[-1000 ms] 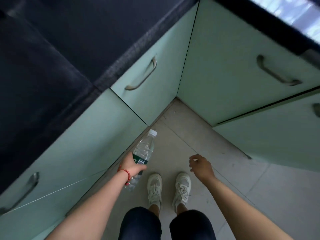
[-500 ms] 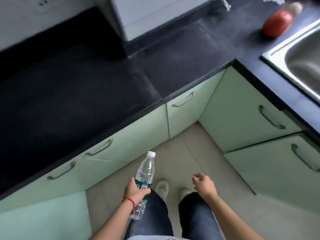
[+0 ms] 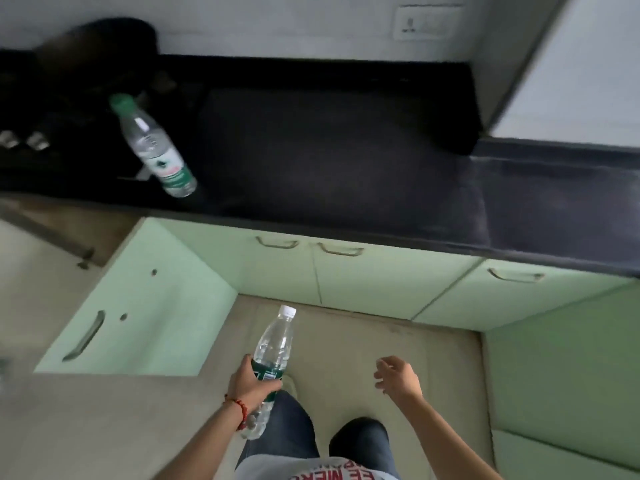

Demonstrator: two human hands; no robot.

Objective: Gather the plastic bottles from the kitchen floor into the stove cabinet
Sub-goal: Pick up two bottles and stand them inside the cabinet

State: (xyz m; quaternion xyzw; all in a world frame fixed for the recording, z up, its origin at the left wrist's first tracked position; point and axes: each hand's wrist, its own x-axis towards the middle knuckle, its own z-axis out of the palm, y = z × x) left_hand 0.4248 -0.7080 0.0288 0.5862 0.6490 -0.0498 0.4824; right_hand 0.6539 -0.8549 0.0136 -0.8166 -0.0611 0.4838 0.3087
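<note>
While the person is standing on the beige floor (image 3: 363, 344), the left hand (image 3: 250, 382) is gripping a clear plastic bottle (image 3: 273, 355) around its dark green label, fingers and thumb curled round the body. The bottle is tilting up and forward from the hand, its white cap (image 3: 287, 311) pointing toward the cabinets. A red bracelet (image 3: 239, 408) is sitting on the left wrist. The right hand (image 3: 398, 377) is hanging free to the right of the left hand, holding nothing, fingers loosely spread and slightly bent; the two hands are well apart.

Ahead and to the left of the left hand, a pale green cabinet door (image 3: 138, 306) is standing swung open, its metal handle (image 3: 85, 336) showing on the face. Straight ahead of both hands, a row of closed green cabinet doors (image 3: 381, 282) is running under the dark tabletop (image 3: 329, 161).

Farther off, ahead and left of the left hand, a second bottle (image 3: 154, 148) with a green cap is lying on its side on the tabletop. Beyond it, a dark blurred object (image 3: 93, 50) is sitting by the wall; what it is, cannot tell. On the wall ahead of the right hand, a white socket plate (image 3: 427, 22) is showing.
</note>
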